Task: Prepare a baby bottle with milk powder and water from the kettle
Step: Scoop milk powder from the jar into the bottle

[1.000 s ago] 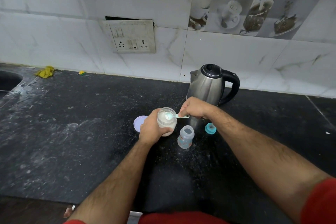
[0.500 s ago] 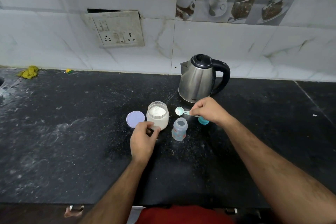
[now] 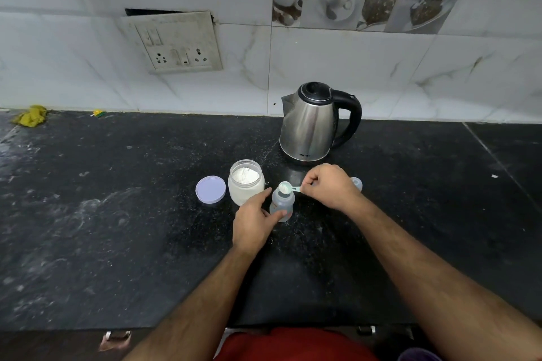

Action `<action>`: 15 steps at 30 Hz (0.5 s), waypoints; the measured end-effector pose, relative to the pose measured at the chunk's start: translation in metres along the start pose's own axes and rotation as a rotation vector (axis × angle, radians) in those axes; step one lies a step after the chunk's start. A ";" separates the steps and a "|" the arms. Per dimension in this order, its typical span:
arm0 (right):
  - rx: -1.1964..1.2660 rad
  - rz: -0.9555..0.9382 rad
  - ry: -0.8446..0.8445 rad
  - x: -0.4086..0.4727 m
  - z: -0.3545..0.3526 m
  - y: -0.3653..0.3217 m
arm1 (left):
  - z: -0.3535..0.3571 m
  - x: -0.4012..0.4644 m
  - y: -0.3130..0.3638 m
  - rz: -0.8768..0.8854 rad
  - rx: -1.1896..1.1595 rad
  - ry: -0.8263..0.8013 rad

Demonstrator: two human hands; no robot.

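A person stands at a dark stone counter [image 3: 117, 214], seen from a head-worn camera looking down at 2 bare forearms. The step in hand is dosing: milk powder is about to go into the baby bottle.

The baby bottle [image 3: 282, 203] stands upright and open near the middle of the counter, just right of the powder jar [image 3: 245, 182], which is open and shows white powder inside. The left hand [image 3: 254, 221] steadies the bottle, thumb against its lower side and fingers curved round its far side. The right hand [image 3: 328, 186] pinches the handle of a small measuring scoop [image 3: 285, 187] between thumb and fingers; its bowl, heaped with powder, sits right over the bottle's mouth.

Behind them stands a steel electric kettle [image 3: 312, 123] with a black handle. The jar's lilac lid [image 3: 210, 189] lies flat to the left of the jar. A pale blue bottle cap [image 3: 356, 183] peeks out from behind the right hand.

The next move probably calls for tipping the scoop gently, keeping it centred so powder does not spill past the narrow neck.

Compared with half a second earlier, the left hand has left the jar and taken the bottle, and the scoop has travelled from beside the jar to above the bottle's mouth.
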State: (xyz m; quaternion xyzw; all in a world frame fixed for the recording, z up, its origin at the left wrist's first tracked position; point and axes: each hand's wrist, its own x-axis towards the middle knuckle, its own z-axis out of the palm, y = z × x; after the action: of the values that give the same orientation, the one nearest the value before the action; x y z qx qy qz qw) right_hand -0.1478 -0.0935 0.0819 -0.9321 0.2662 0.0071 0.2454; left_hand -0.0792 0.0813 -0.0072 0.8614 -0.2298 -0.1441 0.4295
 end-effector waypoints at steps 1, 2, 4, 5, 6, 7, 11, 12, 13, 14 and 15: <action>-0.042 -0.011 0.007 -0.001 0.001 0.000 | 0.000 0.001 0.000 -0.002 -0.003 -0.006; -0.084 -0.027 0.015 -0.001 0.002 0.000 | 0.001 0.002 0.001 -0.004 -0.005 -0.012; -0.155 -0.071 0.030 -0.004 0.005 0.000 | 0.001 0.003 0.001 -0.001 -0.008 -0.018; -0.183 -0.093 0.039 -0.006 0.006 -0.001 | 0.001 0.003 0.001 0.001 -0.012 -0.018; -0.207 -0.118 0.052 -0.008 0.007 -0.001 | 0.001 0.003 0.002 0.003 -0.018 -0.017; -0.231 -0.146 0.068 -0.010 0.008 -0.001 | 0.001 0.003 0.003 0.007 -0.020 -0.016; -0.300 -0.251 0.137 -0.019 0.015 0.002 | 0.002 0.003 0.003 0.022 -0.023 -0.004; -0.312 -0.278 0.165 -0.020 0.017 0.003 | 0.003 0.003 0.002 0.025 -0.027 0.000; -0.327 -0.305 0.197 -0.021 0.019 0.004 | 0.003 0.003 0.002 0.028 -0.030 0.003; -0.342 -0.331 0.232 -0.022 0.023 0.006 | 0.004 0.003 0.001 0.029 -0.033 0.005; -0.351 -0.356 0.264 -0.022 0.027 0.008 | 0.004 0.003 0.000 0.028 -0.036 0.007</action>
State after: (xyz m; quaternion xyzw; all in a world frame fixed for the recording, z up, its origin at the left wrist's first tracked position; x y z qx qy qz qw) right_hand -0.1678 -0.0762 0.0580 -0.9853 0.1227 -0.1118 0.0407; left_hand -0.0785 0.0768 -0.0094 0.8507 -0.2376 -0.1395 0.4477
